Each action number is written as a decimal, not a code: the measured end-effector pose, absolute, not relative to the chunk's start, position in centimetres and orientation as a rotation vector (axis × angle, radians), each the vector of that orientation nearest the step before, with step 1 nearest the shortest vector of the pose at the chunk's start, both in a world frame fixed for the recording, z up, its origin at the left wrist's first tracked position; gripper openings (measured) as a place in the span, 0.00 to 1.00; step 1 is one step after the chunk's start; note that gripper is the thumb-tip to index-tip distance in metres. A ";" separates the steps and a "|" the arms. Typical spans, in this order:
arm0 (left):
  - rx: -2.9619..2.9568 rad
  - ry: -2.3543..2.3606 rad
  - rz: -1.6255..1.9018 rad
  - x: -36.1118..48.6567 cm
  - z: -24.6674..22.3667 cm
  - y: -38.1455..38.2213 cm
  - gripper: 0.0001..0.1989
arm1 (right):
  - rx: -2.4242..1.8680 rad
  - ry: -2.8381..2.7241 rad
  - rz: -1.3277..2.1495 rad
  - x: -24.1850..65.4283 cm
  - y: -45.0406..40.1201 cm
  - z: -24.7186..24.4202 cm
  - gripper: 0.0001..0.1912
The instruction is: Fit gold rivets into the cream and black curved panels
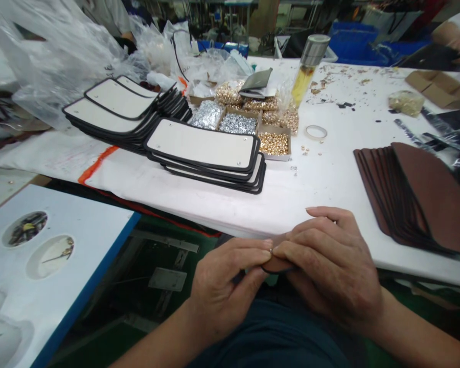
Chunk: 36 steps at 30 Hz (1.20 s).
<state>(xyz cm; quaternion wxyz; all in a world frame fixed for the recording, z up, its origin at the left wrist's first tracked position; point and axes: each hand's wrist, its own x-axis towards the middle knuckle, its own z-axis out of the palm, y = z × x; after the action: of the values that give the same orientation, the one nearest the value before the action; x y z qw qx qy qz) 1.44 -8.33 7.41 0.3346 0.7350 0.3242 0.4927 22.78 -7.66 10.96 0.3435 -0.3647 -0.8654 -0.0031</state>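
Close to my body, over the table's front edge, both hands hold a brown panel with a dark edge (279, 265). My left hand (226, 281) grips it from the left, thumb below and fingertips on top. From the right, my right hand (329, 260) is closed on the same panel, its index finger and thumb meeting the left fingertips. A tiny shiny metal piece (271, 251) shows between the fingertips; its kind is too small to tell. Most of the panel is hidden by the hands.
Stacked white-faced panels with black edges (201, 145) lie ahead-left, brown panels (433, 194) on the right. Beyond are trays of gold fasteners (275, 144) and silver fasteners (237, 123), a bottle (308, 66) and a tape roll (316, 132). A white-topped bench (88, 214) stands left.
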 end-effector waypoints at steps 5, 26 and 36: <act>2.077 1.192 1.219 0.9 7.2 -6.9 0.10 | -1.029 -2.047 0.067 23.8 -6.5 13.1 0.02; 2.808 1.949 0.566 -12.3 19.7 18.5 0.19 | -1.610 -1.553 0.647 18.8 13.6 9.4 0.13; 2.932 1.516 0.793 -10.2 4.9 19.8 0.28 | -1.717 -1.664 0.340 22.0 13.7 6.2 0.17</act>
<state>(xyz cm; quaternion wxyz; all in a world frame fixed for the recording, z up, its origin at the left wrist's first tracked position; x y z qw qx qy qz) -10.22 19.77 4.88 -0.1263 0.8568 0.4429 0.2319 22.00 13.67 6.18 0.3555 -0.6645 -0.6439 0.1318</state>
